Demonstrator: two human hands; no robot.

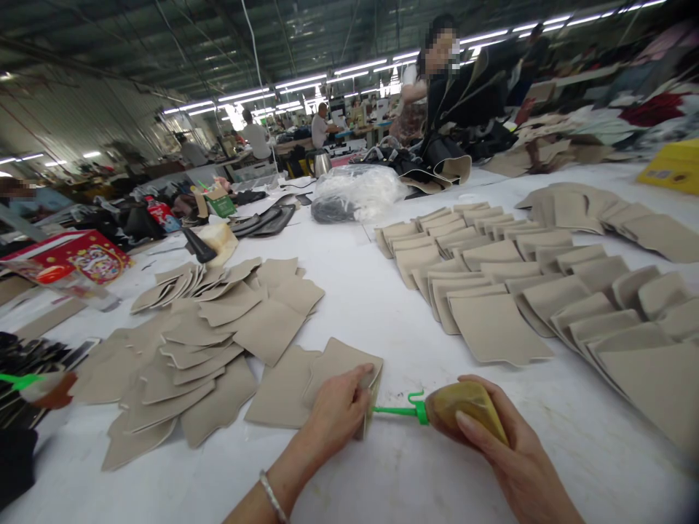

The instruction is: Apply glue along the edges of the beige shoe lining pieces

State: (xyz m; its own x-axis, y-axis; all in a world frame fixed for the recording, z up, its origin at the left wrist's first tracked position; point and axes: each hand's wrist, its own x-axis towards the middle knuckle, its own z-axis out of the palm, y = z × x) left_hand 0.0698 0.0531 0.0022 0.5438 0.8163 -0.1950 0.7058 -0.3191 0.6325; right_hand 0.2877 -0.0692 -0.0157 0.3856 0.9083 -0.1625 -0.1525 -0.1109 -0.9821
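Note:
My right hand [505,440] is wrapped round a squeeze bottle [464,409] of yellowish-brown glue, tilted on its side. Its thin green nozzle [396,411] points left and meets the edge of a beige leather-like piece [345,364]. My left hand [341,404], a bracelet at its wrist, grips that piece near its right edge, fingers curled over it. Part of the piece is hidden under the hand. Another flat piece [281,389] lies partly beneath it on the left.
A loose heap of beige pieces [191,364] covers the left of the white table [349,276]. Overlapping rows of similar pieces [496,320] spread over the right. Farther back lie a plastic-wrapped bundle [357,193] and a yellow box [670,167]. People work in the background.

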